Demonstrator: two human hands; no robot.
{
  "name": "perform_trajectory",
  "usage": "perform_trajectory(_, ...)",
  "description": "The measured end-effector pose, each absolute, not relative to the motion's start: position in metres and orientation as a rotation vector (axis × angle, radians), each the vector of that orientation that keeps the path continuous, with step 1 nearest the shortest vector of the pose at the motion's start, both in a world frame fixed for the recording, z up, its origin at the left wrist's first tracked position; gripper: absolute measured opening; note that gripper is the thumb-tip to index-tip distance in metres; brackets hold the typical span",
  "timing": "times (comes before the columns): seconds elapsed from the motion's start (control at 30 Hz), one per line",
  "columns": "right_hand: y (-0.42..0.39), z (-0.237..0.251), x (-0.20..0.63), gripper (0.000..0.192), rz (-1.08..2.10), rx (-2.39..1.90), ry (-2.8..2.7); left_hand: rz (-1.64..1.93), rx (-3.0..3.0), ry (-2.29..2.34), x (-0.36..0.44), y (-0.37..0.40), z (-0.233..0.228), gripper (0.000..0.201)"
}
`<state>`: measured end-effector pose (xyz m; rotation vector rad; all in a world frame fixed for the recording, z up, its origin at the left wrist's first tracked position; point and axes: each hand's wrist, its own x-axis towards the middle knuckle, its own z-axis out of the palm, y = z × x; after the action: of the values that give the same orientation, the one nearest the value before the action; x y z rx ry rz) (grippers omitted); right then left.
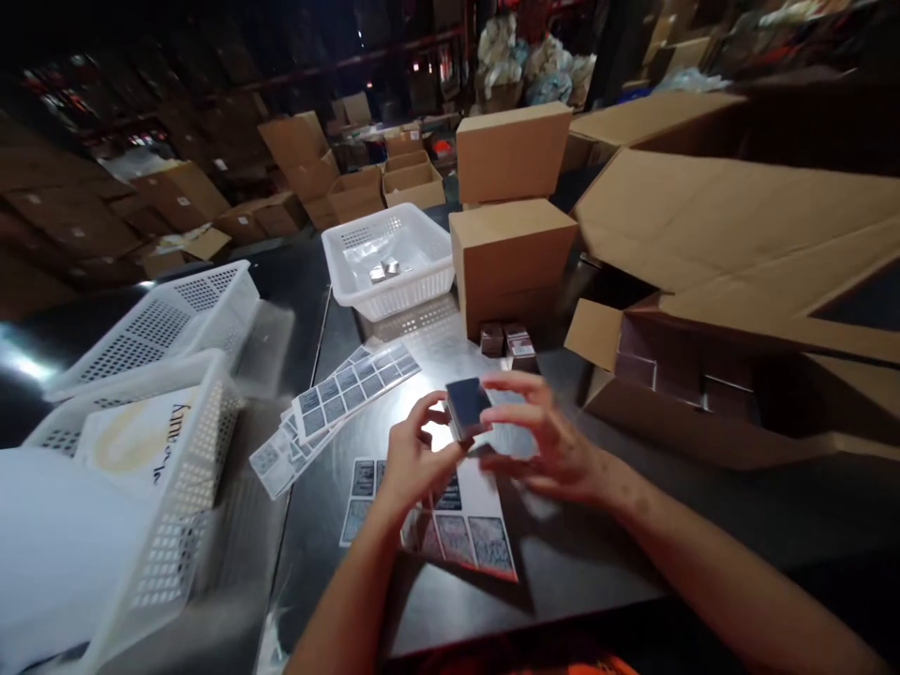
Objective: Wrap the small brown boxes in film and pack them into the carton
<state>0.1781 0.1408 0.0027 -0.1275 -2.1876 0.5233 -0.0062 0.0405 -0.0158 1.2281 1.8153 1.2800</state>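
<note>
Between my hands is a small dark-topped box (467, 407), held above the metal table. My left hand (420, 448) grips it by its left side and lower edge, thumb and fingers closed on it. My right hand (538, 436) is at the box's right side with fingers spread, the fingertips at or very near its edge; whether they touch I cannot tell. Below lies a sheet of dark square labels (454, 539), partly hidden by my left hand and forearm. More label sheets (358, 382) overlap to the left.
Small brown boxes (507, 341) stand by stacked cartons (517, 248). An open carton (703, 422) at right holds brown boxes. A white basket (394, 298) with small silvery items sits at the back; white crates (189, 450) line the left side.
</note>
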Motion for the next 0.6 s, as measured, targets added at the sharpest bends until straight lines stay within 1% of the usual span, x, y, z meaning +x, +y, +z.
perform_trajectory(0.03,0.139,0.011,0.185,0.042,0.611,-0.178,-2.112,1.316,1.238,1.816,-0.005,0.039,-0.016,0.056)
perform_trajectory(0.07,0.138,0.018,0.190,0.036,0.711,-0.234,-2.009,1.347,1.256,1.808,-0.004,0.038,-0.016,0.055)
perform_trajectory(0.13,0.138,0.029,0.198,0.016,0.925,-0.351,-1.783,1.381,1.299,1.780,-0.002,0.036,-0.015,0.050)
perform_trajectory(0.17,0.137,0.033,0.200,0.013,1.042,-0.419,-1.703,1.378,1.316,1.771,0.000,0.035,-0.015,0.049)
perform_trajectory(0.3,0.134,0.037,0.197,0.030,1.533,-0.661,-1.674,1.355,1.319,1.763,0.005,0.033,-0.015,0.048)
perform_trajectory(0.37,0.133,0.035,0.193,0.049,1.685,-0.712,-1.673,1.372,1.316,1.764,0.006,0.032,-0.015,0.048)
perform_trajectory(0.43,0.132,0.032,0.190,0.064,1.753,-0.759,-1.612,1.387,1.346,1.764,0.007,0.031,-0.017,0.048)
perform_trajectory(0.47,0.131,0.030,0.188,0.067,1.767,-0.782,-1.579,1.391,1.365,1.767,0.007,0.030,-0.018,0.047)
perform_trajectory(0.6,0.131,0.026,0.184,0.068,1.787,-0.836,-1.549,1.360,1.411,1.801,0.007,0.029,-0.020,0.045)
